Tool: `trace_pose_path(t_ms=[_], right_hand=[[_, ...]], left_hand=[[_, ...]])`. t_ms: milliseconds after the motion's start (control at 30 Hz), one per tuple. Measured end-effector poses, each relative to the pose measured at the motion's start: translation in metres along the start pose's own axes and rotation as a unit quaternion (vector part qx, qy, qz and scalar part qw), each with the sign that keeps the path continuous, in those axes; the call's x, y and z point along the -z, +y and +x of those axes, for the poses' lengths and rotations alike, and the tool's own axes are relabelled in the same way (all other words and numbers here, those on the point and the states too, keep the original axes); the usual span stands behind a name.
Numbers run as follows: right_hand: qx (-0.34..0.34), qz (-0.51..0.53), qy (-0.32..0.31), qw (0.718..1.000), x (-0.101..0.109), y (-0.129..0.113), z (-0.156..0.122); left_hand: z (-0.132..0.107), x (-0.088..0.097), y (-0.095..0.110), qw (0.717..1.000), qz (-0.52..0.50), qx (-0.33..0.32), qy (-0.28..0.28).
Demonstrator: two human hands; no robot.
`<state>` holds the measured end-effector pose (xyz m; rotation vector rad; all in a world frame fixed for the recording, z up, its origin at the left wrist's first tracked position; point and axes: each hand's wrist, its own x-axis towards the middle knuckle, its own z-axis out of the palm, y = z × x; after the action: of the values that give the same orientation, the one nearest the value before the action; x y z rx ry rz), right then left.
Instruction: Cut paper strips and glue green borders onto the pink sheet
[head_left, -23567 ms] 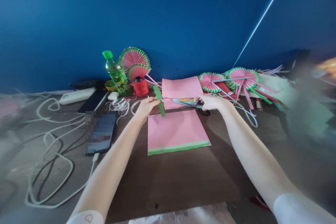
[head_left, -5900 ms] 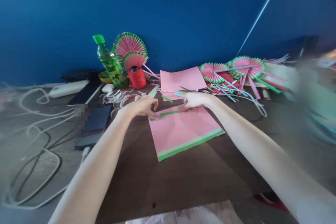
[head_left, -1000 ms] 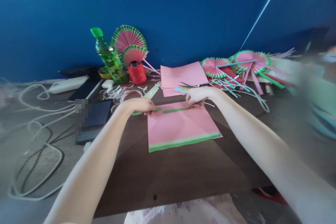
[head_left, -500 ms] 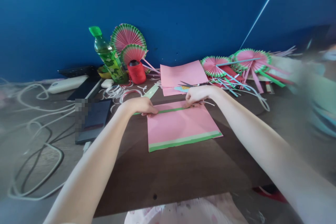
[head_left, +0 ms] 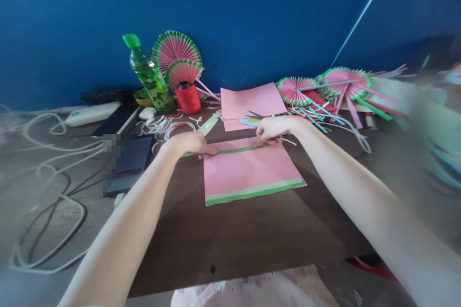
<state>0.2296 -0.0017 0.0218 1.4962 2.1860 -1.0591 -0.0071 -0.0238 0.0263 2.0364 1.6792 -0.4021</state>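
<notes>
A pink paper sheet (head_left: 248, 172) with a green band along its near edge lies flat on the dark table (head_left: 252, 240). A thin green paper strip (head_left: 236, 150) runs along the sheet's far edge. My left hand (head_left: 189, 144) is closed, with its fingers pressing the strip's left end at the sheet's far left corner. My right hand (head_left: 273, 129) is closed too, pinching the strip's right end near the far right corner. Both hands rest on the table.
Behind the sheet lie more pink paper (head_left: 252, 103), scissors (head_left: 261, 116) and a pale green strip (head_left: 209, 125). A green bottle (head_left: 147, 74), red thread spool (head_left: 188, 98) and paper fans (head_left: 176, 55) stand by the blue wall. More fans (head_left: 324, 88) lie right; a phone (head_left: 124, 163) and cables (head_left: 54, 163) left.
Over the last second the green strip has gone from lying in two loose pieces to one straight line on the sheet's far edge. Both hands stay in nearly the same places.
</notes>
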Motion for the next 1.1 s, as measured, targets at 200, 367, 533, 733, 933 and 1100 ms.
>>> trace_pose_path(t_ms=[200, 367, 533, 733, 933, 1100], right_hand=[[0.014, 0.036, 0.001, 0.999, 0.001, 0.006, 0.003], [0.005, 0.04, 0.001, 0.999, 0.001, 0.005, 0.002], [0.001, 0.037, 0.009, 0.999, 0.001, 0.003, 0.0], [0.006, 0.049, 0.002, 0.999, 0.002, 0.001, -0.005], [0.021, 0.06, 0.0, 0.998, 0.002, -0.002, -0.009], [0.017, 0.085, 0.021, 0.996, 0.002, -0.004, -0.011]], left_hand=[[-0.002, 0.001, -0.001, 1.0, 0.009, 0.015, -0.006], [-0.005, 0.006, -0.003, 1.0, -0.007, 0.009, -0.001], [-0.009, 0.01, 0.0, 0.997, -0.005, 0.017, 0.076], [-0.008, 0.01, 0.0, 0.996, -0.009, -0.011, 0.092], [-0.011, 0.01, 0.001, 0.992, -0.024, -0.035, 0.121], [-0.009, 0.009, -0.001, 0.99, -0.049, -0.052, 0.121]])
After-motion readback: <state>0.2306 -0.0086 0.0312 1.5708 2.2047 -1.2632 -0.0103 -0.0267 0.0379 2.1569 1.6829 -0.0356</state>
